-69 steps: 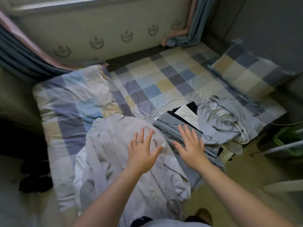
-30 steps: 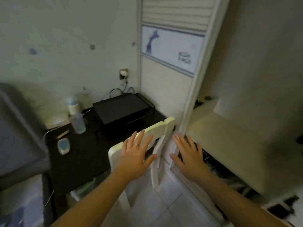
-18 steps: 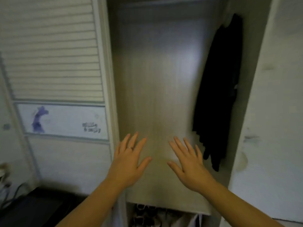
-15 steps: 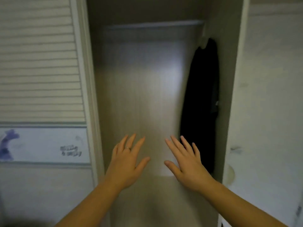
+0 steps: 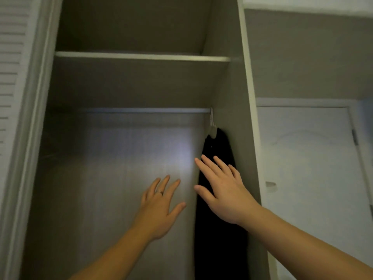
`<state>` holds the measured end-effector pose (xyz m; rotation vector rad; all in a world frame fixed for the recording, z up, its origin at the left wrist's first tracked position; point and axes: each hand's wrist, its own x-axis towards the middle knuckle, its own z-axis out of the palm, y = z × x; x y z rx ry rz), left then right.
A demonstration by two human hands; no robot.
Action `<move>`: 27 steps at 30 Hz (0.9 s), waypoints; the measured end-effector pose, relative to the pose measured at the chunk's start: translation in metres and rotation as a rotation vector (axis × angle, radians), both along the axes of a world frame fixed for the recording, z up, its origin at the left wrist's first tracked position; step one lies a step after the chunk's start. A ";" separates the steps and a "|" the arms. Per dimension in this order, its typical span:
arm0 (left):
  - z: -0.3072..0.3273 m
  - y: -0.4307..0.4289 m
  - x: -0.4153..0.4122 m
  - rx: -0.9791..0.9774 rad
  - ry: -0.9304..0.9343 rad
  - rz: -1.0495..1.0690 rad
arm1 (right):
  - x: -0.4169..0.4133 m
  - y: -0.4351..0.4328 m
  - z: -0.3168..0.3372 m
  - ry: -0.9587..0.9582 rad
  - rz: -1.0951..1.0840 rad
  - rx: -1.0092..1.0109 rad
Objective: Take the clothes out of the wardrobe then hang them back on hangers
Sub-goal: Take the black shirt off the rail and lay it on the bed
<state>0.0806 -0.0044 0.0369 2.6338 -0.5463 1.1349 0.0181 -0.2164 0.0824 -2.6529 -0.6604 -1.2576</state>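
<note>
Your right hand (image 5: 226,190) has risen in front of the one black garment (image 5: 220,249). It and your left hand (image 5: 159,207) are spread, holding nothing.

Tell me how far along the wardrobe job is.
Done: only one black garment hangs on the rail, at its right end, on a pale hanger. In hand: nothing gripped; the right hand reaches open-fingered at that garment, the left hand open and lower. Left: take it out, then the whole rehanging.

Matt black cloth garment (image 5: 220,150), metal rail (image 5: 141,110)
</note>
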 end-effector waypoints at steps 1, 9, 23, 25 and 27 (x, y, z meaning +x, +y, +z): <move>0.009 -0.006 0.013 -0.012 0.008 -0.005 | 0.009 -0.002 0.013 0.000 -0.007 0.011; 0.070 -0.066 0.116 -0.023 0.049 -0.074 | 0.074 -0.022 0.092 0.019 -0.170 0.048; 0.107 -0.155 0.242 -0.287 0.172 -0.576 | 0.172 -0.011 0.145 -0.022 -0.706 -0.065; 0.109 -0.155 0.248 -0.267 0.180 -0.626 | 0.177 -0.006 0.146 -0.054 -0.738 -0.074; 0.110 -0.155 0.252 -0.263 0.187 -0.674 | 0.179 0.000 0.147 -0.089 -0.758 -0.082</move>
